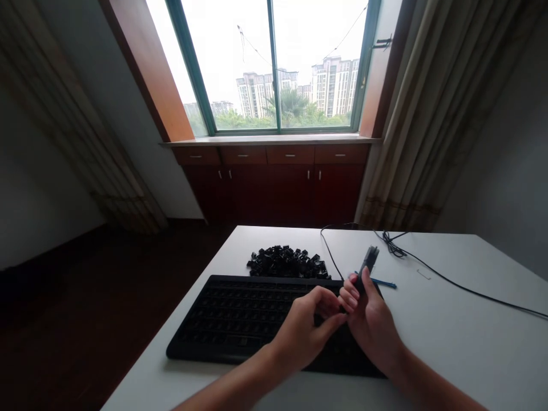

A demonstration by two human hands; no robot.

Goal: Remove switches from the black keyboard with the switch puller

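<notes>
A black keyboard (205, 337) with its keycaps off lies on the white table, partly hidden under my hands. My right hand (372, 319) is closed around a small dark tool (370, 258) that sticks up from the fist, its end looking like bristles. Thumb and fingers of my left hand (303, 325) pinch together just below the right fingers, over the keyboard's right part. Whatever sits in that pinch is too small and dark to name. Behind the keyboard is a heap of loose black keycaps (285, 262).
On the white table (454, 342), a thin blue stick (385, 282) lies beyond my right hand. A small bent wire (423, 274) is farther right. The black cable (462, 289) runs along the back and off to the right, partly coiled. Cabinets (274, 188) stand below the window.
</notes>
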